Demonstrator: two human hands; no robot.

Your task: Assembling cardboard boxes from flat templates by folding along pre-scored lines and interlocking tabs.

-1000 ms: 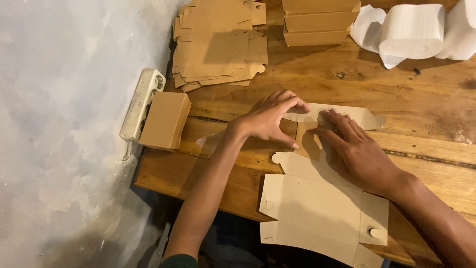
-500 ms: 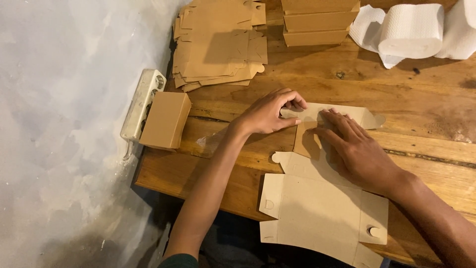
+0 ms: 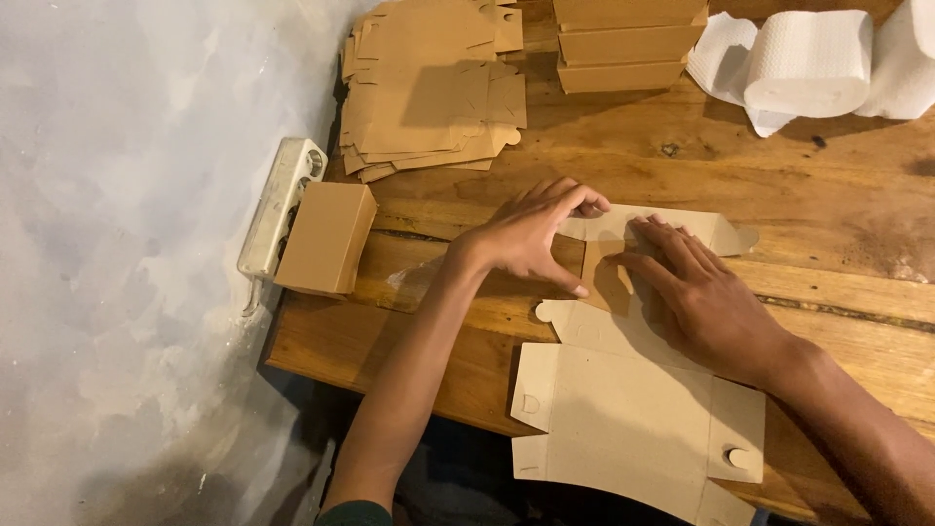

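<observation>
Two hands work one flat cardboard box blank (image 3: 623, 429) lying over the table's (image 3: 838, 224) near edge. Left hand (image 3: 531, 239) pinches the blank's far flap between thumb and forefinger. Right hand (image 3: 696, 292) lies flat, fingers together, pressing the blank down. Folded brown box (image 3: 326, 239) at left edge beside white power strip (image 3: 282, 205). Stacked blanks (image 3: 429, 88) far left corner; paper rolls (image 3: 808, 63) far right.
</observation>
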